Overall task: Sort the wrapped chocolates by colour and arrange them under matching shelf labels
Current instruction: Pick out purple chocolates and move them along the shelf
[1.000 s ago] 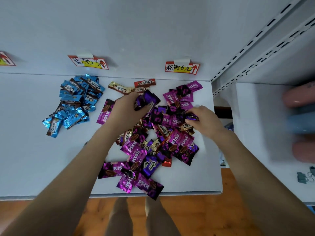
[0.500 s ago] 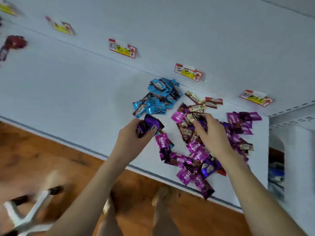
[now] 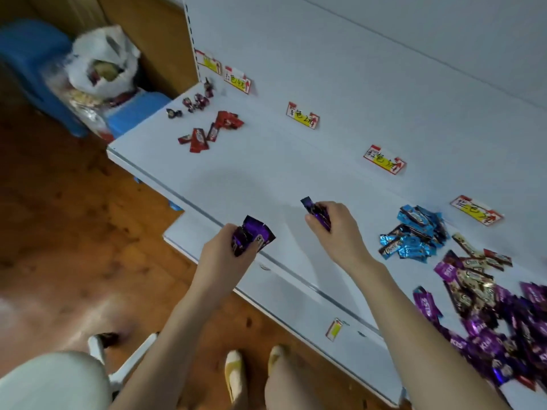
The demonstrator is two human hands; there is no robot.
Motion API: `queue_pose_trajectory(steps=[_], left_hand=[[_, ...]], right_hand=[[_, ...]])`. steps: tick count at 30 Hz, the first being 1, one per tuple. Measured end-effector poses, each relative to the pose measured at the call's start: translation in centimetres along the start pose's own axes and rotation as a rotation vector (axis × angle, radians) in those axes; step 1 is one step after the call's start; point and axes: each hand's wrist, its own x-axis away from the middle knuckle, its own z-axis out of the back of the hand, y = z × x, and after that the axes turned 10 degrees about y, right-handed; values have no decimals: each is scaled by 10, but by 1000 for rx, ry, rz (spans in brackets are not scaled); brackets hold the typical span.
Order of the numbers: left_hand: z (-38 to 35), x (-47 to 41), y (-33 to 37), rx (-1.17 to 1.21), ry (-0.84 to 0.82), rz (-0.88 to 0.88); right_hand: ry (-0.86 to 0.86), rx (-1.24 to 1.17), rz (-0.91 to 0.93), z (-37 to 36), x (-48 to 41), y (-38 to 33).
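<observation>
My left hand (image 3: 228,250) grips a bunch of dark purple wrapped chocolates (image 3: 251,236) just off the shelf's front edge. My right hand (image 3: 337,229) holds another dark purple chocolate (image 3: 318,213) above a bare stretch of the white shelf (image 3: 266,173). To the right lie a blue pile (image 3: 414,235) and a mixed pile of pink, purple and brown chocolates (image 3: 497,315). Red chocolates (image 3: 210,131) and dark twist-wrapped ones (image 3: 195,102) lie at the far left. Paper labels (image 3: 302,115) (image 3: 384,159) (image 3: 476,210) hang along the back wall.
A lower shelf (image 3: 296,294) juts out under the top one, with a small tag (image 3: 334,329) on it. A white plastic bag (image 3: 103,66) sits on blue stools (image 3: 38,63) at the far left. A white stool (image 3: 118,365) and my feet are on the wooden floor.
My view has swung left along the shelf. Both hands left the mixed pile and moved left, each carrying purple chocolates; the right hand picked one up from the pile.
</observation>
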Motion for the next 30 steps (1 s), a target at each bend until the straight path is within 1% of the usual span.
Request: queue_pose_trajectory(steps=[5, 8, 12, 16, 24, 30], left_hand=[[24, -43, -22, -2, 18, 7], [28, -73, -28, -28, -6, 14], [23, -118, -31, -59, -55, 33], [11, -160, -29, -82, -108, 49], [-28, -228, -21, -144, -249, 39], [-69, -275, -23, -211, -375, -70]], right_hand=[[-3, 10, -58, -33, -39, -25], [-12, -6, -86, -51, -64, -28], [-10, -46, -167, -70, -104, -25], [14, -41, -210, -81, -144, -25], [86, -33, -419, -103, -193, -6], [144, 6, -544, -128, -221, 18]])
